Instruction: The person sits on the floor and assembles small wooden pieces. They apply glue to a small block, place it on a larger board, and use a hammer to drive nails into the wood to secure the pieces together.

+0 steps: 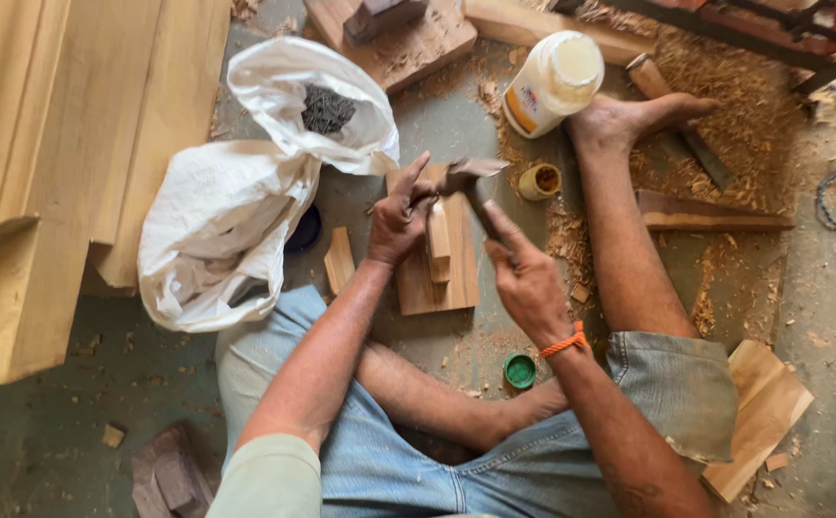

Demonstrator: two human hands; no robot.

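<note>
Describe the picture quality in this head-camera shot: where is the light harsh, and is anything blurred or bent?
Head view: the white plastic bag and white glue bottle are brightly lit, close to washed out; the hammer in the right hand looks slightly smeared; the left hand steadying the small wood block is sharper; the planks at left bow outward, a wide-lens distortion.

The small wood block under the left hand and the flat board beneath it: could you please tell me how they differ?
The small wood block is narrow and stands on the flat board; the flat board is wider, longer and lies flat on the floor. The left hand pinches the small wood block with its fingers, while the flat board is held by no hand. The right hand holds a hammer above both. Both are pale, unfinished wood.
</note>
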